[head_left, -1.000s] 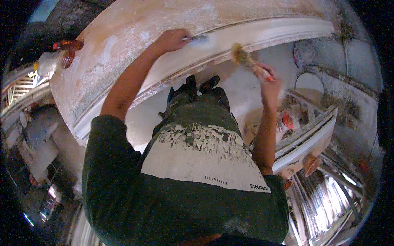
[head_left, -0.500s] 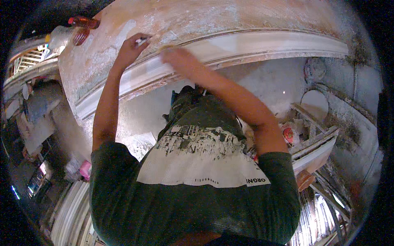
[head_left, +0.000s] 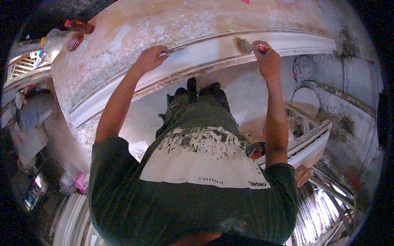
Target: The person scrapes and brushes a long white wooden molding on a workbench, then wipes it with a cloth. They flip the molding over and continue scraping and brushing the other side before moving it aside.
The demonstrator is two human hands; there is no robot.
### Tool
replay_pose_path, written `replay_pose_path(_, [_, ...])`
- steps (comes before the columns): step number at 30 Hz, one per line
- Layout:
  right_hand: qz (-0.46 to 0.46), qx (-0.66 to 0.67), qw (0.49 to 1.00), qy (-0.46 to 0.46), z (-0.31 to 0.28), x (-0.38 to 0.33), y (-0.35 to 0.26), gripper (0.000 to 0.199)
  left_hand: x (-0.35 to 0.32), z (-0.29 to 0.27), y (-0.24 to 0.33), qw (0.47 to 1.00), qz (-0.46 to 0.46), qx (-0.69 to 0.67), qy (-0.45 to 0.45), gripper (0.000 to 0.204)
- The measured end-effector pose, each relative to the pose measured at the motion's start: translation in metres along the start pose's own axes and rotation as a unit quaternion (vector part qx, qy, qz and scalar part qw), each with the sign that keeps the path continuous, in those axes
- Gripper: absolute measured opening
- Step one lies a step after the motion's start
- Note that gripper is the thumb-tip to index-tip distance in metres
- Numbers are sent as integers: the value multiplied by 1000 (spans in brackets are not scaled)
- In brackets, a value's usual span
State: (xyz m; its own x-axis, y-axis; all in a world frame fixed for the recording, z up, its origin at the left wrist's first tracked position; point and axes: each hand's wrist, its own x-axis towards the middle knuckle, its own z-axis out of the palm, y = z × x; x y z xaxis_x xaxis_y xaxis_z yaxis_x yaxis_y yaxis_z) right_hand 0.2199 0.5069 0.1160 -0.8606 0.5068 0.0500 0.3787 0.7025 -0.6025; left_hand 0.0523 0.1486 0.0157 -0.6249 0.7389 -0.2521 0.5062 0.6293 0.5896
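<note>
moulding (head_left: 213,51): white plaster
bench (head_left: 135,28): tan, blotched with white
brush (head_left: 245,45): tan bristles (red handle)
shirt (head_left: 164,209): dark green, white cracked print

Both hands are working against the curved white moulding (head_left: 213,51). The stretch of moulding between the left hand (head_left: 150,58) and right hand (head_left: 266,59) is lying open. The plastered slab (head_left: 164,24) is blocking passage beyond it; stacked mouldings (head_left: 312,141) are crowding the lower right.
</note>
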Motion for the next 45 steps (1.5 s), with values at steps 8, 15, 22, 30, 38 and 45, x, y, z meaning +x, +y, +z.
replay_pose_path(8, [-27, 81, 994, -73, 39, -78, -1, 17, -49, -42, -47, 921, -261, -278, -78, 26])
replay_pose_path(15, [-227, 125, 932, -252, 115, -88, -41, 25, 45, 52, 45, 965, -61, -256, 10, 32])
replay_pose_path(22, [-110, -81, 986, -98, -22, 4, 146, 26, 0, 3, 83, 924, -145, -352, -18, 29])
replay_pose_path(30, [-145, 87, 967, -190, 61, -61, 12, 24, -43, 25, 50, 903, -183, -388, 10, 25])
replay_pose_path(38, [-19, 47, 995, 90, -18, -12, 139, 31, -22, 72, 61, 963, -63, -258, -43, 24])
replay_pose_path(45, [148, -18, 959, 241, -15, -57, 144, 28, 37, 116, 121, 979, 31, -201, -8, 28])
